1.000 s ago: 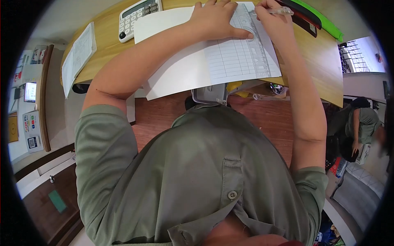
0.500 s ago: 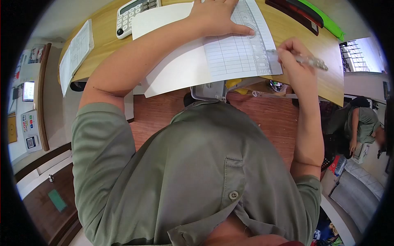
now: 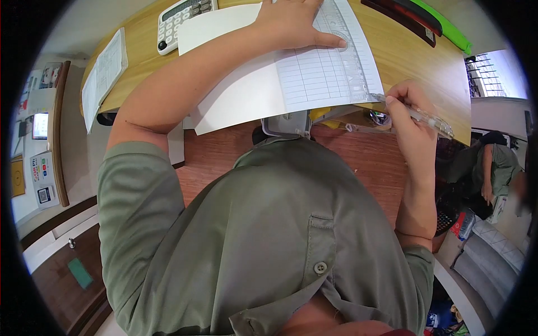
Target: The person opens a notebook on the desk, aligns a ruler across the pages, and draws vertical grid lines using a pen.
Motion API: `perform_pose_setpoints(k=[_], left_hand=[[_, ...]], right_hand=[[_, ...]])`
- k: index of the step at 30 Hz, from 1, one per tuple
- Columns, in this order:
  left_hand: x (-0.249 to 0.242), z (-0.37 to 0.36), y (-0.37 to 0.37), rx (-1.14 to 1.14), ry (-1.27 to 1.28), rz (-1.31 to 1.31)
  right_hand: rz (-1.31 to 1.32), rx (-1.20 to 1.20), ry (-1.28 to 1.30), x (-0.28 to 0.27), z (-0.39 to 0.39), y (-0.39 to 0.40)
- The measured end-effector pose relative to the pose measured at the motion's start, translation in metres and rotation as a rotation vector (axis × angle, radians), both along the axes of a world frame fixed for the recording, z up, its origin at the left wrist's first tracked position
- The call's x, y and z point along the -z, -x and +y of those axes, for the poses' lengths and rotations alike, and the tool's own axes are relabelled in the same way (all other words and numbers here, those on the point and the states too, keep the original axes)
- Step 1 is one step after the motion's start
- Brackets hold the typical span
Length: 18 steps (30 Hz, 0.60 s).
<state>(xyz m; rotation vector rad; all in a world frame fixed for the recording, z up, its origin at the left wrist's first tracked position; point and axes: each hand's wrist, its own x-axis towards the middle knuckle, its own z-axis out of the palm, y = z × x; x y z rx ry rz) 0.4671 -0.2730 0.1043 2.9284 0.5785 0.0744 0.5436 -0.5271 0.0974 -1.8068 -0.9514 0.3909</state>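
Observation:
A clear plastic ruler (image 3: 357,73) lies lengthwise on the ruled page (image 3: 308,78) of an open notebook, close to its right edge. My left hand (image 3: 291,25) is spread flat over the page and ruler, its thumb pressing on the ruler; the fingertips are cut off by the top of the view. In my right hand (image 3: 412,103) is a clear pen (image 3: 428,119), pinched between thumb and fingers. Its tip is at the ruler's near right corner, by the page's lower edge. The notebook's blank white side (image 3: 241,95) extends under my left forearm.
A white calculator (image 3: 171,33) and a sheet of paper (image 3: 105,75) lie on the left of the wooden desk (image 3: 414,61). Dark and bright green items (image 3: 443,28) are at the far right edge. Another person (image 3: 496,168) sits at the right.
My right hand with the pen has moved down along the ruler toward the page's near edge. My left hand stays pressed in nearly the same place.

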Motion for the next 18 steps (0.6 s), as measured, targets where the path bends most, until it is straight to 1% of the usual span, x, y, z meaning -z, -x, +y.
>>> perform_pose_setpoints(k=[7,13,15,16,18], left_hand=[[-0.001,0.002,-0.001,0.001,0.016,0.004],[0.008,0.015,-0.014,0.008,-0.013,0.007],[0.002,0.025,-0.018,0.085,0.133,-0.014],[0.002,0.031,-0.021,0.087,0.121,-0.024],[0.007,0.049,-0.027,0.036,0.301,-0.126]], right_hand=[[-0.015,-0.003,-0.023,0.002,-0.001,0.002],[0.018,0.026,-0.015,0.005,-0.005,-0.002],[0.117,0.129,-0.224,0.008,-0.008,-0.002],[0.106,0.129,-0.236,0.009,-0.01,-0.003],[0.192,0.236,-0.331,0.011,-0.018,-0.005]])
